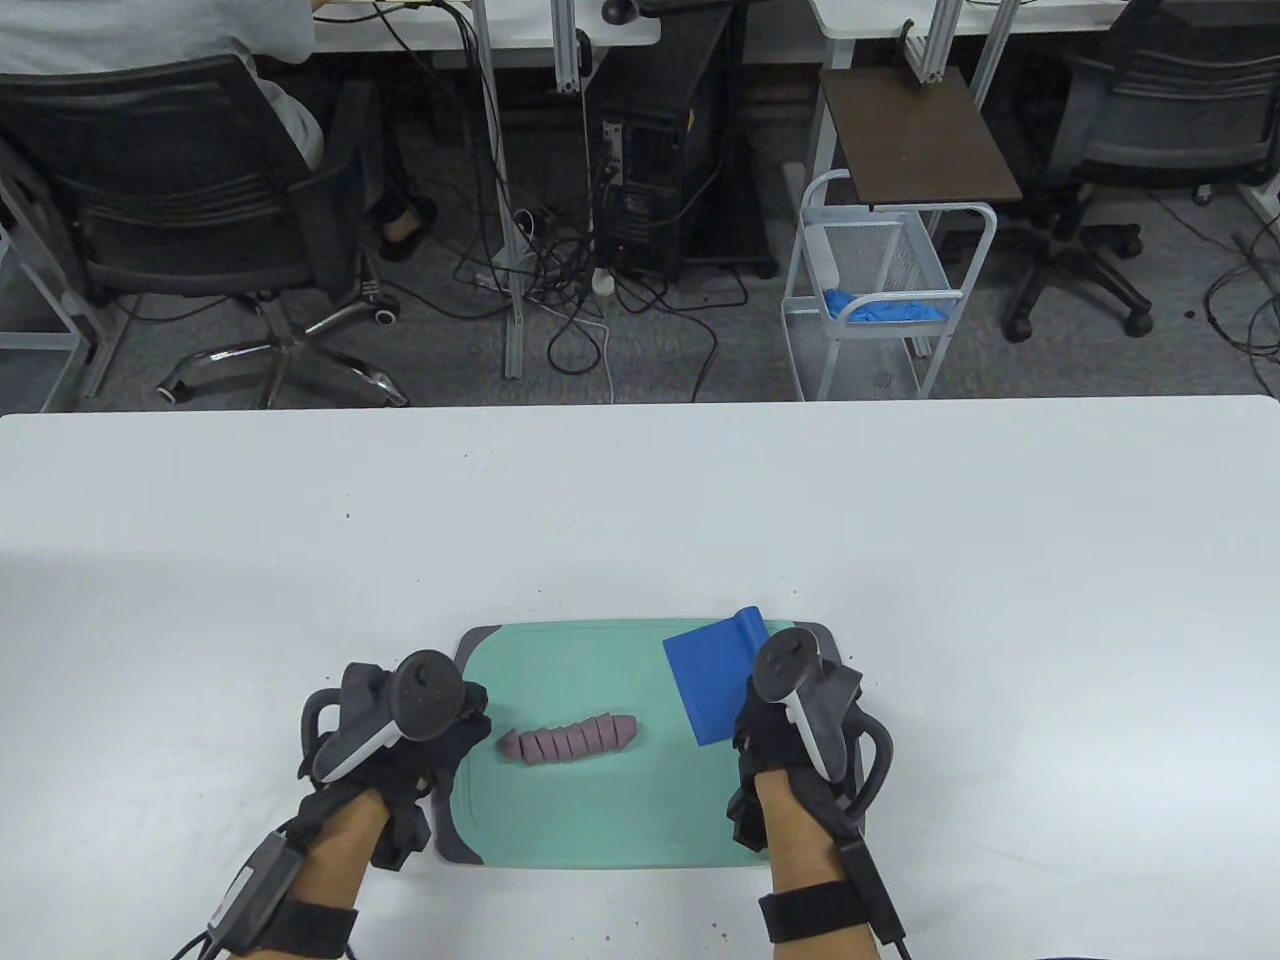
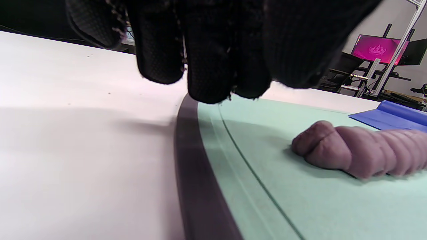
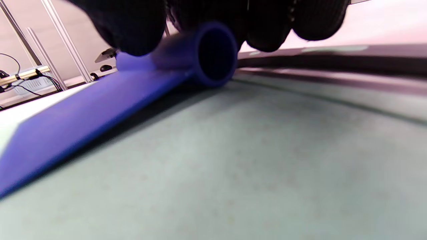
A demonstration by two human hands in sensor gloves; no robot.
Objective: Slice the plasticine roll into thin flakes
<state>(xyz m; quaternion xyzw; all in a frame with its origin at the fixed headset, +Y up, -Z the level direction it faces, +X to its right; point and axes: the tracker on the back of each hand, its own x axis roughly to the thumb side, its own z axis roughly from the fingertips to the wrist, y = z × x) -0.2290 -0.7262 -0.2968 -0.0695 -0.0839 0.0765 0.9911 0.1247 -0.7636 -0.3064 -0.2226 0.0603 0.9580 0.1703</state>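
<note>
Flanking roll on board: scraper, left hand

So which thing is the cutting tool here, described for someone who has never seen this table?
On the white table lies a mint-green cutting board with a grey rim. At its far right corner, under the right hand, is the blue plastic scraper: a flat blue blade with a rolled tube handle. The mauve plasticine roll nearby is lumpy and scored.
</note>
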